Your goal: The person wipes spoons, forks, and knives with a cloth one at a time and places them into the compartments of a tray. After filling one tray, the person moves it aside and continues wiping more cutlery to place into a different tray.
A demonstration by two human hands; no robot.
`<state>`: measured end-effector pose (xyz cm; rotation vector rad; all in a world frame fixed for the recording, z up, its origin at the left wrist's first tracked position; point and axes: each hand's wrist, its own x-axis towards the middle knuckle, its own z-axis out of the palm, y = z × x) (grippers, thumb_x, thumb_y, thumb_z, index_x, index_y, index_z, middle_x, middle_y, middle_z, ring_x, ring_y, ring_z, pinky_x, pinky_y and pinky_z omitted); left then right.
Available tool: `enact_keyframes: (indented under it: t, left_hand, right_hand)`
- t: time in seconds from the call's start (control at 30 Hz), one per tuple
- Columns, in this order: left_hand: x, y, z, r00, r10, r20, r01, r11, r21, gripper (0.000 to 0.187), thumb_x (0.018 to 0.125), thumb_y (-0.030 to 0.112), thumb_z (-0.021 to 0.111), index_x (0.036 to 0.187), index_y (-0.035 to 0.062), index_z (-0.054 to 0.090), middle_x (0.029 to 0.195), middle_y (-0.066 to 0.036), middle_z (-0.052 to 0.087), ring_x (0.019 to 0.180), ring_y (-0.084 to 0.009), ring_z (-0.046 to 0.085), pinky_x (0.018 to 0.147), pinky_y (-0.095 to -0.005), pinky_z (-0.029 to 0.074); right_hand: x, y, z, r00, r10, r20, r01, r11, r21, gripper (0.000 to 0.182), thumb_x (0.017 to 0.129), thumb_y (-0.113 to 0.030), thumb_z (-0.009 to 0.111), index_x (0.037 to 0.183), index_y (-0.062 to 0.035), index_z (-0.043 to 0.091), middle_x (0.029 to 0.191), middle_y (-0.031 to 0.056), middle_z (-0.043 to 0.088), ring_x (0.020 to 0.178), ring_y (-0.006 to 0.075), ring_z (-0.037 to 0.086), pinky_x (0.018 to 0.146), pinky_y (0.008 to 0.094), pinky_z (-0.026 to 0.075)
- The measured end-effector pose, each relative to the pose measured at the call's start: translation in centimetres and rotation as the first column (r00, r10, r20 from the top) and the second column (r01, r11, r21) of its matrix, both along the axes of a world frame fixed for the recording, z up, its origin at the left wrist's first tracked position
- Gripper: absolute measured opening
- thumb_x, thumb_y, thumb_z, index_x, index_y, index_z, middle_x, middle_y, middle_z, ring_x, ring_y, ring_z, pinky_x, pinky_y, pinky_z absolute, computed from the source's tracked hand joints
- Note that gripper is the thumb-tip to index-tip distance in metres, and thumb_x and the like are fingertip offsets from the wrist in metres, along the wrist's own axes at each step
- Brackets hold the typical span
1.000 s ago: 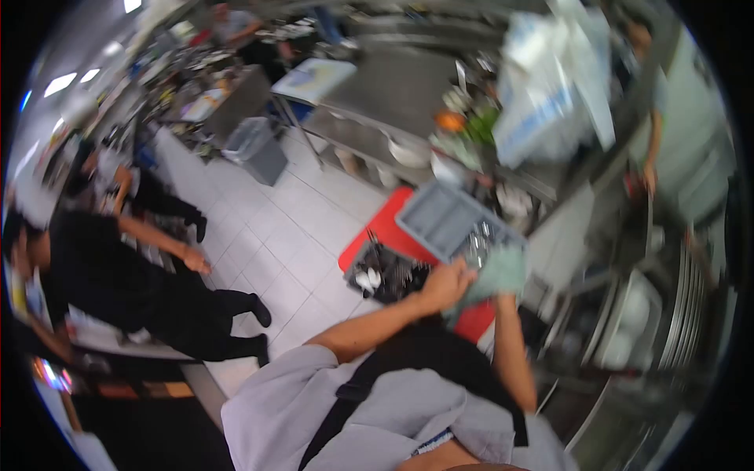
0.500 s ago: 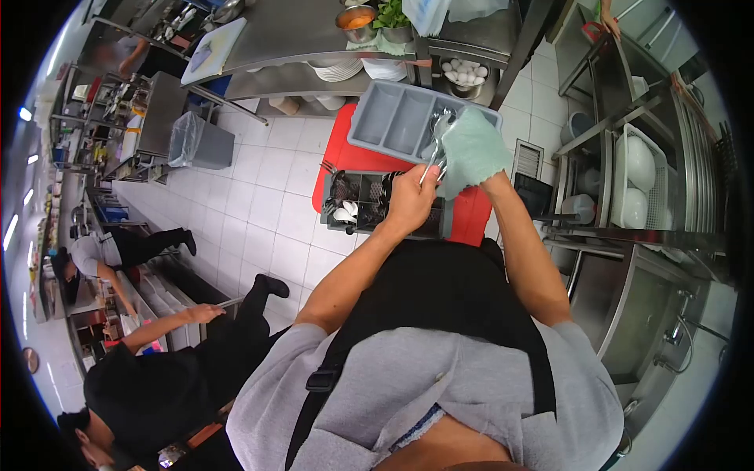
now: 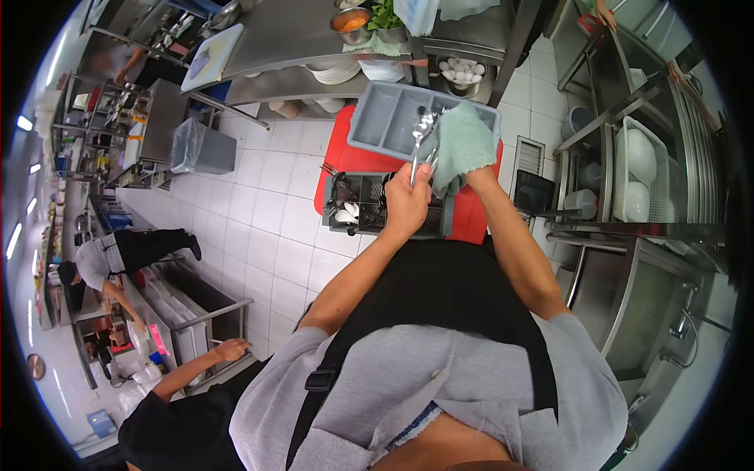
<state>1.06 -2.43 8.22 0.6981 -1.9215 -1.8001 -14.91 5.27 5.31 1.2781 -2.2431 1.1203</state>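
Several metal spoons (image 3: 421, 130) stand up from my left hand (image 3: 408, 202), which is closed round their handles. A pale green cloth (image 3: 465, 141) covers most of my right hand (image 3: 481, 177); its fingers are hidden under the cloth, against the cutlery. Behind both hands lies a grey divided tray (image 3: 382, 110) on a red surface (image 3: 336, 144). Nearer to my body, a dark grey cutlery box (image 3: 369, 185) with compartments holds white spoons (image 3: 346, 212) and dark utensils, partly hidden by my left hand.
Ahead is a steel counter (image 3: 302, 39) with plates (image 3: 336, 72) beneath and a bowl of eggs (image 3: 462, 72). A grey bin (image 3: 212, 149) stands left. Co-workers (image 3: 196, 408) (image 3: 118, 255) are at the left; racks (image 3: 613, 157) and a sink (image 3: 652, 314) at the right.
The spoons in my left hand have swung more upright and moved left. My cloth-covered right hand has shifted slightly left. The nearer co-worker at the left has moved down and out of view in part.
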Motion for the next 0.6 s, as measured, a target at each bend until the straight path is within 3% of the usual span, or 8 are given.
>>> enact_keyframes:
  t: [0.1,0.17,0.27,0.33,0.4,0.5,0.57,0.6]
  left_hand:
    - [-0.3,0.2,-0.4,0.999,0.020,-0.037,-0.018,0.999,0.039,0.031,0.104,0.029,0.055,0.086,0.0032,0.056,0.062,0.003,0.048,0.050,-0.0041,0.044,0.044,-0.0225,0.031]
    - [-0.7,0.4,-0.6,0.996,0.051,-0.069,-0.047,0.997,0.057,0.030,0.104,0.028,0.054,0.087,0.0028,0.055,0.061,0.002,0.049,0.049,-0.0048,0.044,0.044,-0.0232,0.033]
    - [-1.4,0.1,0.1,0.990,0.104,-0.092,-0.100,0.994,0.050,0.028,0.104,0.025,0.054,0.087,0.0018,0.054,0.057,0.002,0.049,0.048,-0.0057,0.045,0.044,-0.0247,0.035]
    - [-0.9,-0.2,0.2,0.998,0.049,-0.045,-0.047,0.998,0.035,0.028,0.104,0.024,0.053,0.087,0.0013,0.054,0.058,0.001,0.050,0.049,-0.0058,0.046,0.044,-0.0251,0.035]
    - [-0.6,0.3,0.8,0.999,0.036,-0.020,-0.037,0.998,-0.043,0.027,0.103,0.023,0.054,0.087,0.0013,0.053,0.058,0.001,0.050,0.049,-0.0059,0.046,0.044,-0.0255,0.036]
    - [-0.9,0.8,1.4,0.999,0.036,-0.031,-0.038,0.998,-0.059,0.026,0.103,0.022,0.054,0.086,0.0017,0.053,0.057,0.001,0.050,0.049,-0.0057,0.046,0.045,-0.0257,0.037]
    - [-1.0,0.6,1.4,0.998,0.041,-0.042,-0.043,0.997,-0.064,0.026,0.103,0.021,0.054,0.085,0.0022,0.052,0.057,0.001,0.050,0.050,-0.0053,0.045,0.046,-0.0257,0.038]
    - [-1.0,0.4,1.4,0.999,0.022,-0.035,-0.024,0.998,-0.066,0.026,0.103,0.021,0.055,0.085,0.0026,0.052,0.058,0.001,0.049,0.050,-0.0051,0.045,0.046,-0.0253,0.038]
  right_hand:
    - [-0.2,0.0,1.0,0.997,0.071,-0.016,-0.067,0.977,0.201,0.023,0.082,-0.020,0.061,0.100,-0.0056,0.066,0.101,0.0168,0.063,0.098,0.0363,0.059,0.085,0.0443,0.048]
    - [0.0,0.2,-0.7,0.955,0.119,0.273,-0.088,0.988,-0.123,0.022,0.081,-0.019,0.060,0.097,-0.0055,0.066,0.100,0.0171,0.063,0.096,0.0364,0.059,0.085,0.0443,0.048]
    - [0.4,-0.3,-1.9,0.794,0.280,0.539,-0.034,0.906,-0.421,0.020,0.082,-0.018,0.059,0.095,-0.0055,0.066,0.098,0.0167,0.063,0.095,0.0361,0.059,0.085,0.0440,0.048]
    - [0.1,0.1,-0.6,0.894,0.167,0.417,-0.103,0.980,-0.172,0.020,0.083,-0.017,0.058,0.097,-0.0052,0.065,0.099,0.0161,0.063,0.096,0.0352,0.059,0.086,0.0434,0.048]
    - [-2.5,1.1,1.5,0.987,0.064,-0.145,0.012,0.880,0.474,0.021,0.084,-0.016,0.057,0.101,-0.0046,0.064,0.102,0.0155,0.063,0.099,0.0339,0.059,0.089,0.0426,0.047]
    - [-3.5,1.3,-1.3,0.996,-0.083,0.019,0.078,0.978,0.193,0.025,0.085,-0.016,0.056,0.106,-0.0032,0.062,0.109,0.0161,0.062,0.103,0.0319,0.058,0.091,0.0418,0.046]
    - [-2.2,0.3,-4.7,0.921,0.032,0.388,0.058,0.974,-0.220,0.025,0.086,-0.016,0.056,0.107,-0.0028,0.061,0.111,0.0169,0.061,0.104,0.0307,0.058,0.091,0.0416,0.046]
    - [-0.7,0.0,-3.1,0.863,0.000,0.505,0.103,0.979,-0.177,0.026,0.087,-0.016,0.056,0.109,-0.0032,0.061,0.111,0.0162,0.061,0.104,0.0296,0.058,0.091,0.0404,0.046]
